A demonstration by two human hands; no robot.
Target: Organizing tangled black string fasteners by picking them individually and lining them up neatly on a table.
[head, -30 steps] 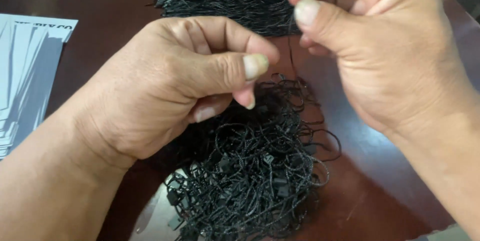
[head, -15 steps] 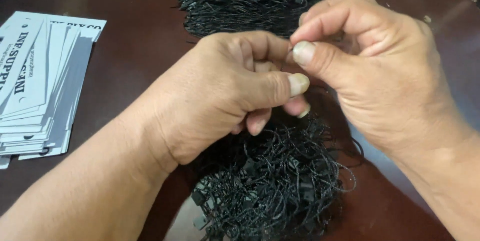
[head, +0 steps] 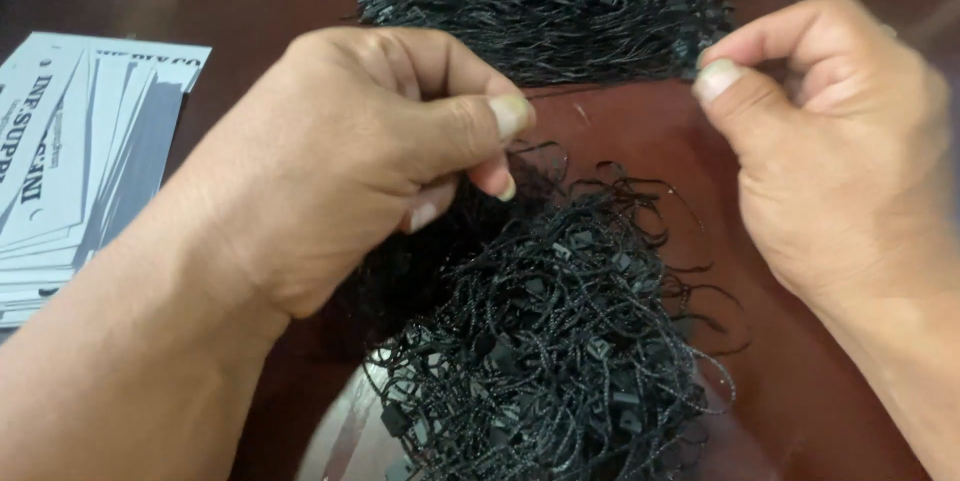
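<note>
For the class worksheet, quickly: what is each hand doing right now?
Left hand: pinched shut on a thin black string.
Right hand: pinched shut on the string's other end.

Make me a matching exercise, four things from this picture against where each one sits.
1. left hand
2. right hand
3. stack of paper tags
4. loose pile of black string loops

a. left edge of the table
b. bottom centre
c. pinched shut, centre-left
d. fingers pinched, upper right

Pairs: 1-c, 2-d, 3-a, 4-b
</note>
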